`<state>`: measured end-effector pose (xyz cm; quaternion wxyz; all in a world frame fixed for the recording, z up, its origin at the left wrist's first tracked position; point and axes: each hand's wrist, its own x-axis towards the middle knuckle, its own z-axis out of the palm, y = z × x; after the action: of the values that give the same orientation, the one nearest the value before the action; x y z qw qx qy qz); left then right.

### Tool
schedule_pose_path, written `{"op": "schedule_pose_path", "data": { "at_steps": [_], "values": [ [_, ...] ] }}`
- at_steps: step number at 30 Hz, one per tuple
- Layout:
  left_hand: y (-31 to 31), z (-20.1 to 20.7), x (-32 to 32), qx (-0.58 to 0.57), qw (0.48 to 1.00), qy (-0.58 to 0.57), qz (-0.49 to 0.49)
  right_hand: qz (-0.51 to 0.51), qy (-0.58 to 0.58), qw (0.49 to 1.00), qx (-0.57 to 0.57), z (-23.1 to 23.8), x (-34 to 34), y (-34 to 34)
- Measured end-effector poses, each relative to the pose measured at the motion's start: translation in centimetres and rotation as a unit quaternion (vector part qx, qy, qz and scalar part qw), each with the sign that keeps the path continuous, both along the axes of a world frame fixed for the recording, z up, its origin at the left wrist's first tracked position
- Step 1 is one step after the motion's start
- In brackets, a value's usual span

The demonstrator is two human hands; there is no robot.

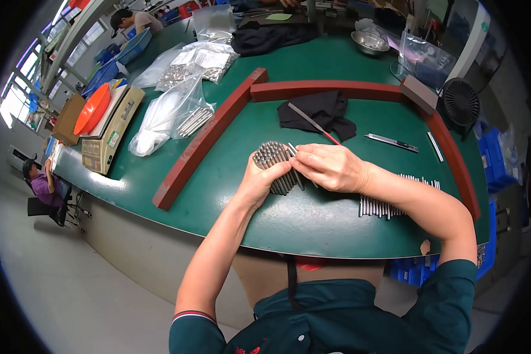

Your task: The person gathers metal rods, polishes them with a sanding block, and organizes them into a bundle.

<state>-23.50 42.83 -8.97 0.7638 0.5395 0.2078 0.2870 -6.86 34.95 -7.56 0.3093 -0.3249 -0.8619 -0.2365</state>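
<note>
A thick bundle of short metal rods (pixel 271 154) stands at the middle of the green table, its round ends facing up. My left hand (pixel 256 182) wraps round it from the left, thumb across the front. At the bundle's right side, my right hand (pixel 335 169) pinches a metal rod (pixel 292 150) between thumb and fingertips, close against the others. Below my right forearm lies a row of similar loose rods (pixel 376 206), partly hidden by that arm. Beyond my hands, a file with a red handle (pixel 310 120) rests on a black cloth (pixel 335 107).
Red-brown bars (pixel 209 138) frame the work area on three sides. Inside are a utility knife (pixel 392 143) and slim metal pieces (pixel 435 147). A scale (pixel 113 133) with an orange tray (pixel 92 110) and plastic bags (pixel 174 115) stand left; a metal bowl (pixel 370 42) and fan (pixel 461 101) right.
</note>
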Motion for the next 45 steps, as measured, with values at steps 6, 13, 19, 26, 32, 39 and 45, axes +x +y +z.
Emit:
{"op": "schedule_pose_path", "data": {
  "at_steps": [6, 13, 19, 26, 32, 39, 45],
  "values": [
    [-0.1, 0.0, 0.1, -0.035, 0.999, -0.019, 0.026, -0.088, 0.033, 0.992, -0.083, 0.7, -1.6, -2.2],
    [-1.9, 0.6, 0.8, 0.207, 0.974, -0.061, 0.070, -0.049, 0.372, 0.897, -0.234, 2.9, -1.8, -1.3],
    [-1.1, -1.1, 1.0, 0.170, 0.984, -0.010, 0.053, -0.056, 0.177, 0.962, -0.198, 3.4, -3.5, 1.3],
    [-0.8, -1.0, 0.9, 0.266, 0.963, -0.029, -0.022, -0.079, 0.104, 0.972, -0.196, 2.1, -5.7, 2.0],
    [-0.6, -3.5, 1.0, 0.321, 0.941, 0.023, 0.101, -0.062, 0.127, 0.975, -0.174, 2.5, -5.9, 2.2],
    [-1.7, -2.4, 0.9, 0.245, 0.966, -0.047, 0.062, -0.079, 0.150, 0.962, -0.214, 2.9, -5.5, 1.4],
    [-1.8, 0.3, 1.2, 0.177, 0.982, 0.062, 0.000, -0.311, 0.328, 0.842, -0.294, 5.0, 0.2, 0.1]
  ]
}}
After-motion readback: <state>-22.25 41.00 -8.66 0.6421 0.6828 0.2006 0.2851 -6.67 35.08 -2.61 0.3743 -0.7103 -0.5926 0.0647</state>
